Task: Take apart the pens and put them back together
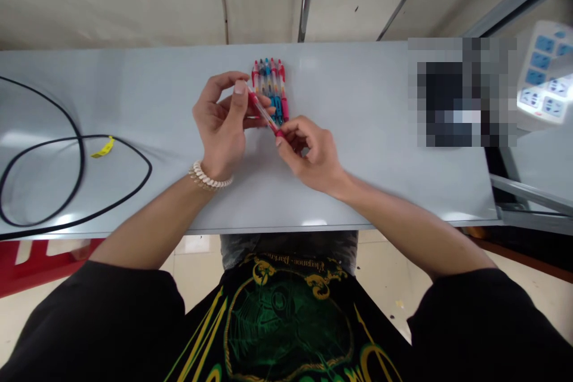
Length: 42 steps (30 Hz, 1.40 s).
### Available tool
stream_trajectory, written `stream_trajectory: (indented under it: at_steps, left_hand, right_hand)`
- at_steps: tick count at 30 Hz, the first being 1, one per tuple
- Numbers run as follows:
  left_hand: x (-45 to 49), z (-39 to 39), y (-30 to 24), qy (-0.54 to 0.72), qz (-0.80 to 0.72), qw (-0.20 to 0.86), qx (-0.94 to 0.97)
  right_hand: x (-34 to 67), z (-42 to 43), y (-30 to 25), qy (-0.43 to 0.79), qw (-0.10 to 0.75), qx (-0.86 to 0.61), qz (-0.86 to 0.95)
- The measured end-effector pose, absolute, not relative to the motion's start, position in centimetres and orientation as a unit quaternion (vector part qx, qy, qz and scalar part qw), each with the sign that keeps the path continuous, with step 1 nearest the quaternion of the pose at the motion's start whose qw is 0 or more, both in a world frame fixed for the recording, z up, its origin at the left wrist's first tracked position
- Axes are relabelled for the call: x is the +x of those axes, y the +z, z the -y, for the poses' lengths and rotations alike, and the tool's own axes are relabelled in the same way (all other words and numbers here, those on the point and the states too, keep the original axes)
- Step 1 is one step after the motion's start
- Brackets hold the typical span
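Observation:
Both hands hold one clear-barrelled pen with pink-red ends, slanting from upper left to lower right above the table. Its upper end sits between the thumb and fingers of my left hand. At the lower end, the thumb and forefinger of my right hand pinch the pink part. Just behind the hands, several similar pens lie side by side on the table, with pink, blue and dark parts. My left hand and the held pen partly cover that row.
The pens lie on a pale grey table. A black cable with a yellow tag loops across its left side. At the right are a blurred-out dark object and a white power strip. A wall stands behind.

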<state>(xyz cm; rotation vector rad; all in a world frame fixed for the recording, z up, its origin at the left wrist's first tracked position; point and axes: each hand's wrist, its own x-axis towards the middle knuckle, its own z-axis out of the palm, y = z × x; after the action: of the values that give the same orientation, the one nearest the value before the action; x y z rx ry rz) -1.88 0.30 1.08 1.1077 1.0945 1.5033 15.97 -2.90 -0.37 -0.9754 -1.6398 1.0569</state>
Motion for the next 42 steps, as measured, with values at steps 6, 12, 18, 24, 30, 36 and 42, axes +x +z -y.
stream_trajectory:
  at_steps: [6, 12, 18, 24, 30, 36, 42]
  left_hand:
    - [-2.3, -1.2, 0.9, 0.626, -0.440, 0.496, 0.410]
    - [-2.3, -1.4, 0.5, 0.638, -0.407, 0.531, 0.381]
    - [-2.2, -1.3, 0.4, 0.630, -0.424, 0.518, 0.394]
    - [-1.7, -1.2, 0.8, 0.621, -0.402, 0.545, 0.395]
    - [-1.5, -0.9, 1.4, 0.602, -0.417, 0.551, 0.400]
    - [-1.6, -0.7, 1.0, 0.598, -0.421, 0.540, 0.416]
    - [-0.9, -0.2, 1.0, 0.621, -0.427, 0.522, 0.400]
  right_hand:
    - [16.5, 2.3, -0.3, 0.410, 0.497, -0.406, 0.648]
    - [16.6, 1.9, -0.4, 0.430, 0.491, -0.416, 0.633]
    - [16.6, 1.8, -0.2, 0.442, 0.491, -0.423, 0.620]
    - [16.7, 1.8, -0.3, 0.431, 0.508, -0.418, 0.617]
    - [16.8, 1.7, -0.7, 0.411, 0.501, -0.423, 0.634]
    - [17.0, 1.3, -1.3, 0.375, 0.495, -0.422, 0.661]
    - [17.5, 0.6, -1.5, 0.281, 0.518, -0.410, 0.696]
